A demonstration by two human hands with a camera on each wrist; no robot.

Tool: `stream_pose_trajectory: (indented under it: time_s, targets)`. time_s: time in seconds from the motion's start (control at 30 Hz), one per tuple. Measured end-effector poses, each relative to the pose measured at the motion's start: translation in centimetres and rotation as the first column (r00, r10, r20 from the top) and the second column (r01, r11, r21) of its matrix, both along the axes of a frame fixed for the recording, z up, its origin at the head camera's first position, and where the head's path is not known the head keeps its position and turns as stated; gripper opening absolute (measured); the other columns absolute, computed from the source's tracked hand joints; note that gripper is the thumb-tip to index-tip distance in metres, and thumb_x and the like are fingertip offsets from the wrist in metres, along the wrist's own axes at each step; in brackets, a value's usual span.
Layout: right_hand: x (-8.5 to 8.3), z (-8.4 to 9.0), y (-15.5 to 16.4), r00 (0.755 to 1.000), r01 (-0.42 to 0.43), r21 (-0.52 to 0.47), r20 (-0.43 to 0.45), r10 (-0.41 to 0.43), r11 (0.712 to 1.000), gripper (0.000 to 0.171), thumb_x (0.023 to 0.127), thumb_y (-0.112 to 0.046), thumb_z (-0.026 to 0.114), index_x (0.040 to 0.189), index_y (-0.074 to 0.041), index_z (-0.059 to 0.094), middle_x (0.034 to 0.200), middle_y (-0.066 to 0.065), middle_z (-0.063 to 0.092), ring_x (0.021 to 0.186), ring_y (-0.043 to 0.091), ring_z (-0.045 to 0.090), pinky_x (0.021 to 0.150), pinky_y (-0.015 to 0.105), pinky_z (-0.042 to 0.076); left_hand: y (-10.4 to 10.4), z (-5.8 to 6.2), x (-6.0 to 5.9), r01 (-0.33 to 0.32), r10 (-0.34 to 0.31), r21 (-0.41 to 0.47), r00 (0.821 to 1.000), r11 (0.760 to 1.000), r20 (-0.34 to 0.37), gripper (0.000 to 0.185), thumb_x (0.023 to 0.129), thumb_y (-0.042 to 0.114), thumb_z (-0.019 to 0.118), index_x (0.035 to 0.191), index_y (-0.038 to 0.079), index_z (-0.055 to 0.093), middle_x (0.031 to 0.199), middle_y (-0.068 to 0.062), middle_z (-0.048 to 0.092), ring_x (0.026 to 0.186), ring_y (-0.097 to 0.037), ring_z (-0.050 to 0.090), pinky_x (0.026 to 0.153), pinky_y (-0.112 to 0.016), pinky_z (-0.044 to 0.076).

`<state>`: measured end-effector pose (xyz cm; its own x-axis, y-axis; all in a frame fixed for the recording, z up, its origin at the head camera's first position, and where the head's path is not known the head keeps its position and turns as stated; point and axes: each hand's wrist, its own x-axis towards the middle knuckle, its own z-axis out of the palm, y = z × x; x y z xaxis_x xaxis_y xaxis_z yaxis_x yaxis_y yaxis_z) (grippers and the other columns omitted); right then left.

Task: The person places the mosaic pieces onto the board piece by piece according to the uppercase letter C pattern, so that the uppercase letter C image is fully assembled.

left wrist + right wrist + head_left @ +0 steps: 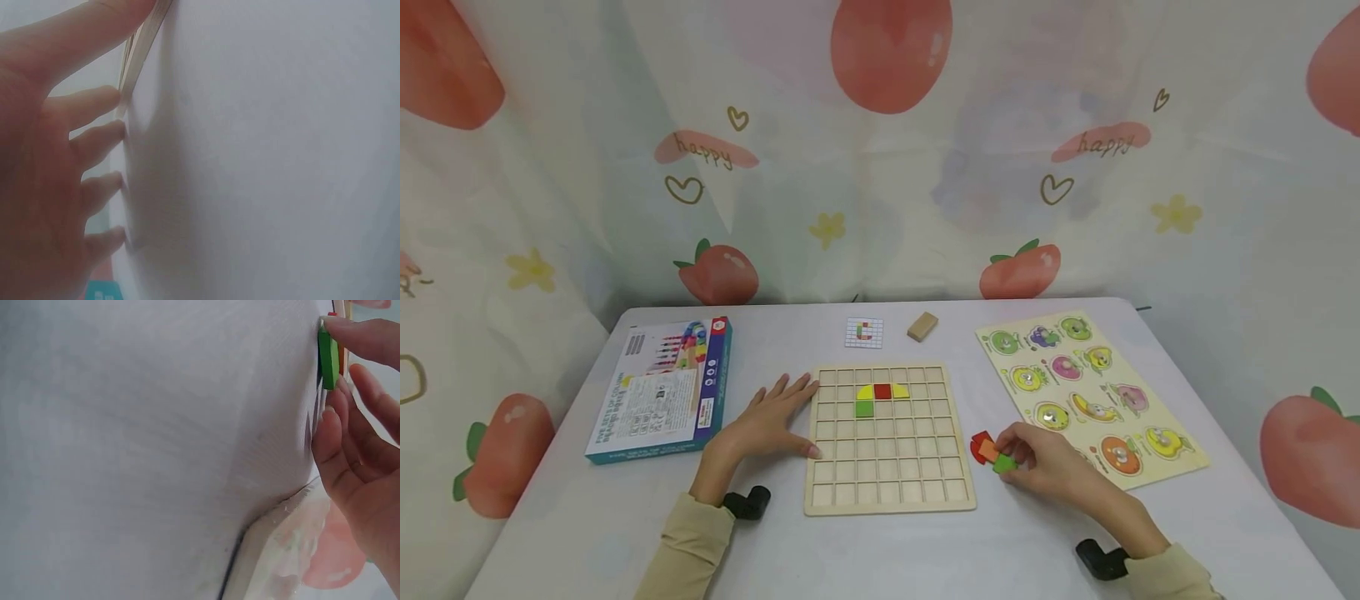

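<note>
White cloth (880,554) lies under a wooden board (891,507), the spread left hand (769,421) touching its nine-o'clock edge, while just beyond three o'clock the right hand (1047,465) pinches a green block (1004,464), probably light, stiff, best held by opposite edges.

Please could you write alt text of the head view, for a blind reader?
A person's right hand pinches a green piece beside red and orange ones, while the left hand touches a wooden grid's edge. It holds four pieces: two yellow, one red, one green. A box lies at left, a fruit board at right, a card and block behind.
</note>
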<state>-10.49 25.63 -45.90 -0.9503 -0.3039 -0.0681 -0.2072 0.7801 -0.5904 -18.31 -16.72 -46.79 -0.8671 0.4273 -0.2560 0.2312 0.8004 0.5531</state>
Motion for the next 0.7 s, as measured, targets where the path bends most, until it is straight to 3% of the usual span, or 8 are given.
stream_pose_trajectory:
  time_s: [0.37,0.7]
  targets:
    - [-0.04,0.1,0.11,0.998,-0.057,-0.055,0.028,0.058,0.997,0.027,0.083,-0.006,0.083,0.104,-0.009,0.068,0.084,-0.006,0.062,0.073,0.003,0.051,0.063,0.019,0.048,0.26,0.1,-0.2,0.003,-0.003,0.002,1.0,1.0,0.008,0.108,0.077,0.048,0.087,0.163,0.014,0.031,0.173,-0.008,0.018,0.16,-0.04,0.002,0.127,-0.063,-0.001]
    - [-0.95,0.42,-0.59,0.993,-0.119,-0.084,-0.009,0.119,0.989,0.021,0.091,-0.01,0.077,0.109,-0.02,0.075,0.105,-0.006,0.075,0.088,0.002,0.063,0.077,0.022,0.057,-0.04,0.13,0.0,-0.008,0.008,-0.001,1.0,1.0,0.013,0.108,0.078,0.048,0.087,0.163,0.014,0.03,0.173,-0.008,0.018,0.16,-0.039,0.002,0.128,-0.063,0.0]
